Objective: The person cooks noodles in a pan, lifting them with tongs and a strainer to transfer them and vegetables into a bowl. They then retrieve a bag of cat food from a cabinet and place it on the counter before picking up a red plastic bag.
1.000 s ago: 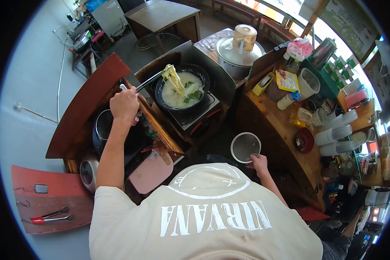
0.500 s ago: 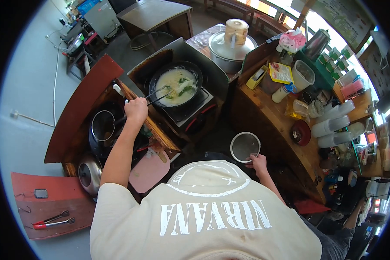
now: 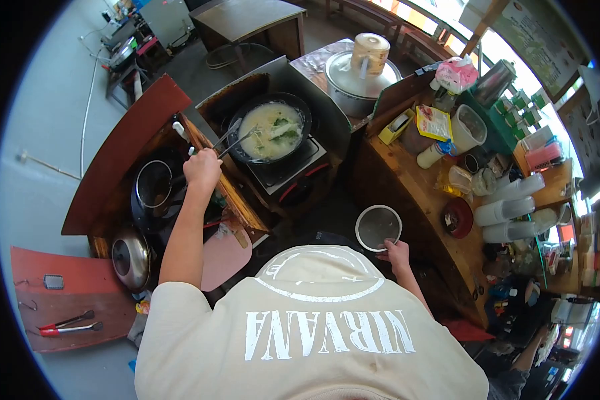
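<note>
My left hand (image 3: 202,168) is closed around a pair of metal tongs (image 3: 231,141), which reach over the rim of a black wok (image 3: 303,110). Their tips are apart at the near left part of pale, milky soup (image 3: 263,127) with green leaves (image 3: 285,128) in it. Under the wok is a gas stove (image 3: 293,170). Low at the right side of my body, my right hand (image 3: 395,253) grips the rim of a round grey bowl (image 3: 378,227) with a pale edge. It looks bare inside.
A metal guard (image 3: 333,83) surrounds the stove's far side. Beyond it stands a lidded pot (image 3: 357,77). The wooden counter (image 3: 407,170) at right bears a red bowl (image 3: 457,216), a bottle (image 3: 433,154) and tubs. At left are a pan (image 3: 155,185) and pink cutting board (image 3: 228,259).
My left hand has drawn back slightly to the left, and the tongs' tips have shifted left and spread apart in the wok. My right hand holds the bowl nearly still. The view has shifted slightly.
</note>
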`<state>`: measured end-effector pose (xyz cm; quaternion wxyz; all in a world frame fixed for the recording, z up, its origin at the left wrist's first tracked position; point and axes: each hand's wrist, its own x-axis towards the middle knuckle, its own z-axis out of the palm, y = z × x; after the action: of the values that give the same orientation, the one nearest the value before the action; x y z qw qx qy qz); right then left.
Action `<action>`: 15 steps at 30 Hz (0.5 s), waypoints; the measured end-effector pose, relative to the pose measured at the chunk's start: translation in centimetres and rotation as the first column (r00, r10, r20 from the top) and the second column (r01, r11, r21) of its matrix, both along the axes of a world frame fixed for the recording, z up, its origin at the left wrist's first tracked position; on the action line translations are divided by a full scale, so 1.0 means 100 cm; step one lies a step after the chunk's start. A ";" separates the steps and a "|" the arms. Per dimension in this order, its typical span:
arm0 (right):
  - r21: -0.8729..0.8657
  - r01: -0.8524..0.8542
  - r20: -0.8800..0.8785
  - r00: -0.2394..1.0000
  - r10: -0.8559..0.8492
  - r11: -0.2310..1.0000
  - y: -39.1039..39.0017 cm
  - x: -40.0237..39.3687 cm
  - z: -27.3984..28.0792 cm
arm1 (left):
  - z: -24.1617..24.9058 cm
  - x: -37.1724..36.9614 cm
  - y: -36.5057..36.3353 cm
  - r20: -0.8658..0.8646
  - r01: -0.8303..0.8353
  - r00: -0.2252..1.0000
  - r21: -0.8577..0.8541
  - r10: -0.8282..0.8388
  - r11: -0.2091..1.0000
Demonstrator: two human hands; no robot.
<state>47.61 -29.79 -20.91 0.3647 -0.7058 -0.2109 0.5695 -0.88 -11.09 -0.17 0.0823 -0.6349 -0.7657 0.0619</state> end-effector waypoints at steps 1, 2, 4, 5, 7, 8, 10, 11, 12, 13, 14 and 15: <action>0.001 -0.013 0.000 1.000 0.013 1.000 0.003 0.002 -0.003 | -0.003 -0.001 -0.010 0.000 -0.013 1.000 0.001 0.013 1.000; -0.008 -0.012 -0.003 1.000 0.012 1.000 0.005 0.004 -0.008 | -0.008 -0.002 -0.019 -0.013 -0.027 1.000 0.026 0.028 0.999; -0.014 -0.025 -0.006 1.000 0.025 1.000 0.011 0.006 -0.010 | -0.030 -0.006 -0.036 -0.029 -0.022 0.999 0.065 0.024 0.998; -0.018 -0.042 -0.004 0.999 0.042 0.999 0.015 0.004 -0.010 | -0.044 -0.012 -0.043 -0.083 0.058 0.995 0.066 -0.052 0.996; -0.018 -0.076 0.001 0.997 0.076 0.997 0.026 0.001 -0.006 | -0.045 -0.007 -0.054 -0.027 -0.022 0.999 -0.027 0.021 0.999; -0.021 -0.104 0.003 0.995 0.105 0.994 0.032 -0.001 -0.004 | -0.045 -0.004 -0.058 -0.025 -0.037 0.999 -0.024 0.036 0.999; -0.026 -0.153 0.007 0.988 0.153 0.988 0.044 -0.003 -0.001 | -0.037 0.005 -0.067 0.011 -0.056 0.998 0.131 0.055 0.990; -0.020 -0.176 0.010 0.984 0.176 0.984 0.051 -0.005 0.000 | -0.040 0.004 -0.069 0.014 -0.078 0.997 0.130 0.077 0.988; -0.013 -0.202 0.015 0.979 0.203 0.979 0.057 -0.006 0.001 | -0.043 0.003 -0.069 0.011 -0.083 0.997 0.069 0.083 0.994; -0.013 -0.230 0.021 0.973 0.230 0.973 0.064 -0.008 0.002 | -0.046 0.002 -0.071 0.009 -0.091 0.996 0.009 0.091 0.996; -0.016 -0.248 0.023 0.968 0.248 0.969 0.071 -0.011 0.004 | -0.049 0.003 -0.074 0.022 -0.084 0.996 0.064 0.083 0.994; -0.016 -0.261 0.025 0.965 0.262 0.965 0.079 -0.014 0.006 | -0.053 0.003 -0.077 0.027 -0.107 0.994 0.069 0.106 0.992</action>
<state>46.18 -21.89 -20.26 0.2789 -0.6818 -0.3034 0.6044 -0.57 -18.77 -5.44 0.0922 -0.5906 -0.8011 0.0315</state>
